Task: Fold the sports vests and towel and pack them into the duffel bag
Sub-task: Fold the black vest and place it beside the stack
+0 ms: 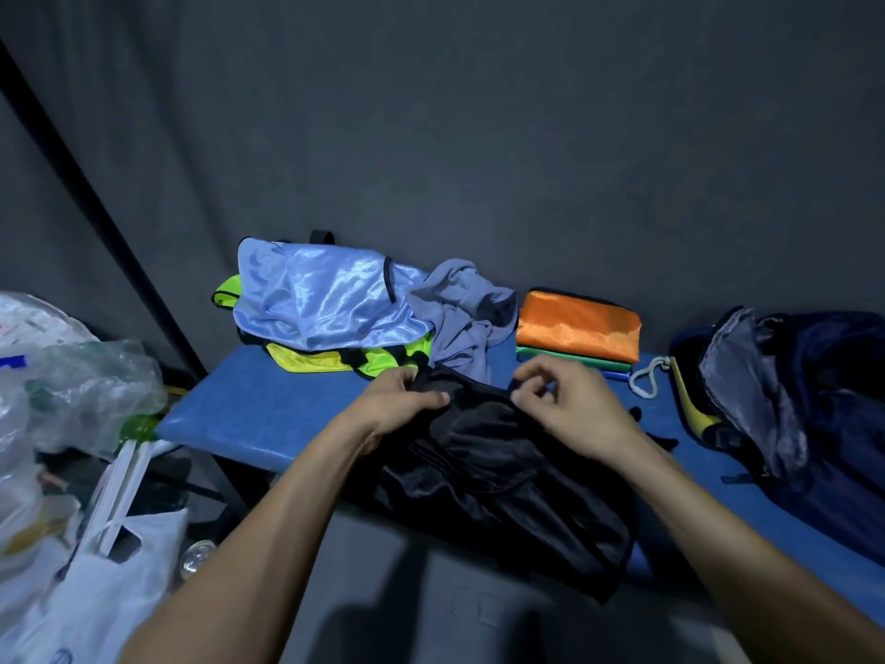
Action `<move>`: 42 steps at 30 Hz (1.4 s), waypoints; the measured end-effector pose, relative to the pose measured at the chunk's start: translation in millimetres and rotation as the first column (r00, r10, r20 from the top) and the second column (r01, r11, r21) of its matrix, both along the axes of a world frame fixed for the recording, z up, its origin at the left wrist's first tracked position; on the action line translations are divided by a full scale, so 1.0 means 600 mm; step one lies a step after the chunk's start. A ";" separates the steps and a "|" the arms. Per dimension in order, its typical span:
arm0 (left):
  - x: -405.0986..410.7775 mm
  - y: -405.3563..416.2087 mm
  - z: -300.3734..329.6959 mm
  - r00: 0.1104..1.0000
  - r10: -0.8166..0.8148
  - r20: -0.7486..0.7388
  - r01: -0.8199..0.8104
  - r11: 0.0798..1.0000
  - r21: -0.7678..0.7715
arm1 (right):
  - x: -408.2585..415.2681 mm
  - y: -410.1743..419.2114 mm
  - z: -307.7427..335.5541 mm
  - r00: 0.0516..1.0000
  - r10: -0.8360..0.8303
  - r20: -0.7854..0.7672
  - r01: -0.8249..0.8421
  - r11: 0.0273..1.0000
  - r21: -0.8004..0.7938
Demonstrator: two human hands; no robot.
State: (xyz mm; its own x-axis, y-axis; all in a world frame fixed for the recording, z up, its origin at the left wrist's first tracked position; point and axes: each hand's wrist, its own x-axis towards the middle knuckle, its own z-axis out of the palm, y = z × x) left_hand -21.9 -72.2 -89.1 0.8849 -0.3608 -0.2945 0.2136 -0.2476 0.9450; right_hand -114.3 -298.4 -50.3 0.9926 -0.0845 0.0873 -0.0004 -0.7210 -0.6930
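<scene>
A black vest (498,476) lies crumpled on the front of the blue bench (249,404), part of it hanging over the edge. My left hand (402,404) grips its far left edge. My right hand (570,400) pinches its far right edge. Behind them a shiny light blue vest (325,299) is heaped over a yellow-green vest (330,359). A grey towel (467,318) lies bunched beside that heap. A folded orange vest (577,325) tops a neat stack with a folded green vest (570,359). The dark navy duffel bag (795,404) stands open at the right.
Clear and white plastic bags (81,385) crowd the floor at the left. A white carabiner (646,376) lies on the bench between the folded stack and the bag. A grey curtain wall (479,136) rises behind the bench. A dark pole (96,203) slants at the left.
</scene>
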 end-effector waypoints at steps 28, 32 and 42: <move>0.014 -0.022 -0.026 0.928 0.084 0.364 -0.186 0.949 0.254 | -0.035 -0.136 -0.068 0.994 0.060 0.092 -0.039 0.975 -0.217; 0.017 -0.025 -0.026 0.925 0.060 0.376 -0.189 0.930 0.316 | -0.033 -0.140 -0.071 0.992 0.054 0.112 -0.033 0.983 -0.182; 0.012 -0.016 -0.015 0.930 0.092 0.356 -0.200 0.939 0.281 | -0.032 -0.143 -0.081 0.996 0.032 0.079 -0.020 0.988 -0.151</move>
